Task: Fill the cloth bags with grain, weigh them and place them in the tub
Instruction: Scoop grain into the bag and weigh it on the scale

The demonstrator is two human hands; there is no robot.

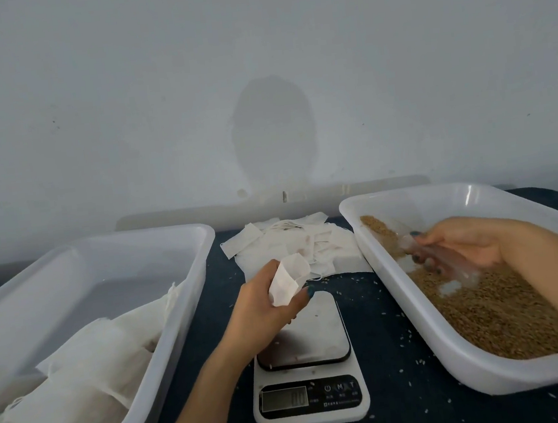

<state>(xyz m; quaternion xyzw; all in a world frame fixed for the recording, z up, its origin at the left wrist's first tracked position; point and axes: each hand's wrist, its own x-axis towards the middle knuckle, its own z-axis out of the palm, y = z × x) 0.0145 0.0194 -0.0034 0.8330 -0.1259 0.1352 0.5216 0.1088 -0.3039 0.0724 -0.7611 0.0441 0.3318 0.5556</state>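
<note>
My left hand (264,311) holds an empty white cloth bag (288,281) above the far edge of the kitchen scale (307,363), whose display reads 0.0. Inside the right tub (459,364), over the brown grain (498,312), my right hand (470,243) grips a clear plastic scoop (441,263); the scoop is blurred. Several filled white bags (90,362) lie in the left tub (184,310), at its near end.
A pile of empty white bags (295,244) lies at the back of the dark table between the two tubs, close to the wall. Loose grains (401,343) are scattered on the dark cloth around the scale.
</note>
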